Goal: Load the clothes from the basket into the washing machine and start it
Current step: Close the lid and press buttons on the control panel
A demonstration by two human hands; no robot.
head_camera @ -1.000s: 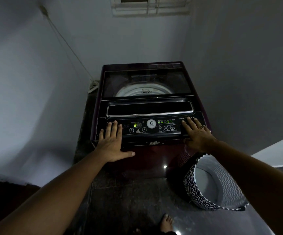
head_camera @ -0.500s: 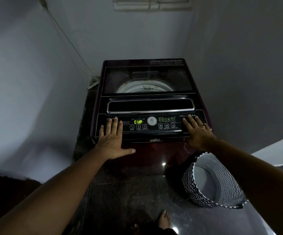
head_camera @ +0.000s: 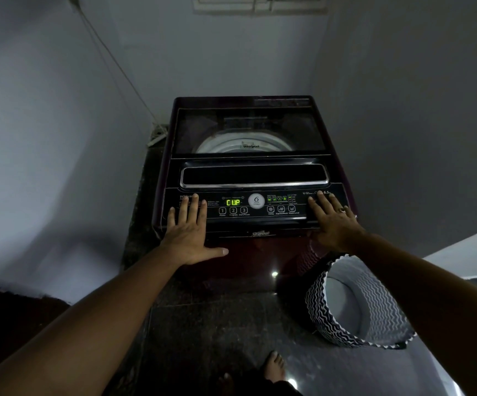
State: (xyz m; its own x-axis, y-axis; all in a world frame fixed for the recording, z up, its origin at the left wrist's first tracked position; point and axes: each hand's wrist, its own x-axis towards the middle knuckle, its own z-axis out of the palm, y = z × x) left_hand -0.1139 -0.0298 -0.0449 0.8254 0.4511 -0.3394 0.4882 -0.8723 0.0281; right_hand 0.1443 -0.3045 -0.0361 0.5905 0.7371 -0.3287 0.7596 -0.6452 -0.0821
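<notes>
A dark maroon top-loading washing machine stands against the back wall with its glass lid down; the white drum rim shows through it. The control panel at the front glows green and reads "CUP". My left hand lies flat on the panel's left end, fingers straight, thumb spread along the front edge. On the right end rests my right hand, flat too, a ring on one finger. The basket, black-and-white zigzag with a pale lining, stands on the floor at the right; no clothes show inside it.
Walls close in on the left, back and right of the machine. A cord runs down the left wall to a power strip beside the machine. The dark stone floor lies in front, with my bare foot at the bottom.
The display went from a single digit to "CUP". Both hands have stayed flat on the panel ends; the view shifted slightly.
</notes>
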